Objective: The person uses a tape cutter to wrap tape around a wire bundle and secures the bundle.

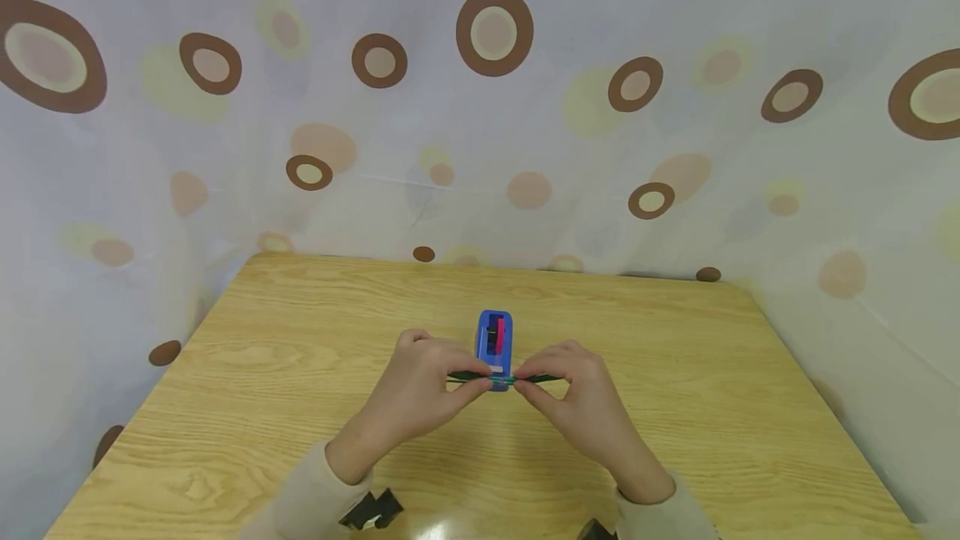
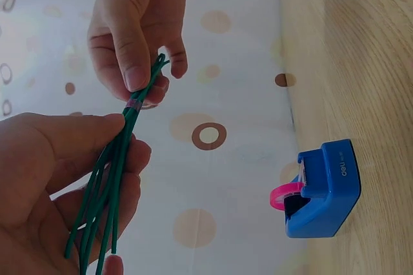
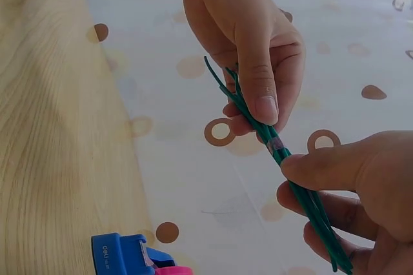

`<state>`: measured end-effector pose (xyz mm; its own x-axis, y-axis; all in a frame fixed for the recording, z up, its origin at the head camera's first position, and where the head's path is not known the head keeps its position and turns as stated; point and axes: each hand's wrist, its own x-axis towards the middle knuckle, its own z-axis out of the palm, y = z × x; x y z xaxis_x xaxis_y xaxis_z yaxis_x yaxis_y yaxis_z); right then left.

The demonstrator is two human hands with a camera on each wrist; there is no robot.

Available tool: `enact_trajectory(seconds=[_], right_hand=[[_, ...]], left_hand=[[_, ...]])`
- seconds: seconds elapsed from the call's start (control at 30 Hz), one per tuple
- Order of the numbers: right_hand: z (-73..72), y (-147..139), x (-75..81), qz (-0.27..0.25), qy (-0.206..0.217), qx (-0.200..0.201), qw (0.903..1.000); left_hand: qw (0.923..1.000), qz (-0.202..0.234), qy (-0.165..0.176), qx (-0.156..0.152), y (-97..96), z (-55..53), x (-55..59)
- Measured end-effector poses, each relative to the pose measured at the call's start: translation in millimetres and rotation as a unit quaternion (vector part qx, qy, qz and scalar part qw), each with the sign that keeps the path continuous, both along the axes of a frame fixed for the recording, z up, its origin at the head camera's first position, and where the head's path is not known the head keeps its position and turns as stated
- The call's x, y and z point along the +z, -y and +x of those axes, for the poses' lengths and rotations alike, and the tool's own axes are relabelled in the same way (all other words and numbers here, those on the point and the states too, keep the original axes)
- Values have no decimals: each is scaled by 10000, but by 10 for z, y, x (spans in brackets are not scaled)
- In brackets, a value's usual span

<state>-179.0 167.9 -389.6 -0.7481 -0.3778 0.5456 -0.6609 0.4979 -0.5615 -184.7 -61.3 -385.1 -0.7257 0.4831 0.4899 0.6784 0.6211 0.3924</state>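
Both hands hold a bundle of thin green strands (image 2: 116, 178), which could be wires or stems; I cannot tell which. A narrow band of clear tape (image 3: 275, 144) wraps the bundle between the two hands. My left hand (image 1: 420, 382) pinches one part of it between thumb and fingers, and my right hand (image 1: 577, 394) pinches the other side close by. Loose strand ends stick out past the fingers in both wrist views. Just beyond the hands stands a blue tape dispenser (image 1: 483, 352) with a pink ring (image 1: 501, 336) in it, its near end partly behind the bundle.
A wood-grain table (image 1: 300, 307) lies under the hands and the dispenser. Behind it and at both sides hangs a pale cloth (image 1: 420, 123) with brown rings and dots. Black pieces (image 1: 372, 510) show by the sleeves at the bottom of the head view.
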Motion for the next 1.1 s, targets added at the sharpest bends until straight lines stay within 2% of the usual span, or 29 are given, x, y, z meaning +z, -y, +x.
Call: enact_trajectory(seconds=[0.17, 0.27, 0.47, 0.6, 0.7, 0.83, 1.1], right_hand=[[5, -15, 2, -8, 125, 12, 9999], [17, -29, 9, -29, 345, 1, 9994], [43, -71, 4, -93, 833, 47, 9965], [50, -84, 1, -85, 965, 146, 9952], [58, -91, -5, -88, 1121, 218, 9934], [64, -108, -23, -29, 1307, 337, 9908], [45, -138, -75, -148, 1251, 780, 9890]], left_hand=[[9999, 72, 102, -106, 38, -6, -19], [9994, 178, 219, -202, 65, -18, -36], [9959, 530, 414, -602, 124, -45, -53], [9898, 851, 533, -1013, 155, -70, -67], [9826, 1092, 857, -1234, 176, -84, -91], [9772, 1219, 1221, -1239, 200, -78, -114], [9722, 1257, 1640, -1104, 221, -71, -145]])
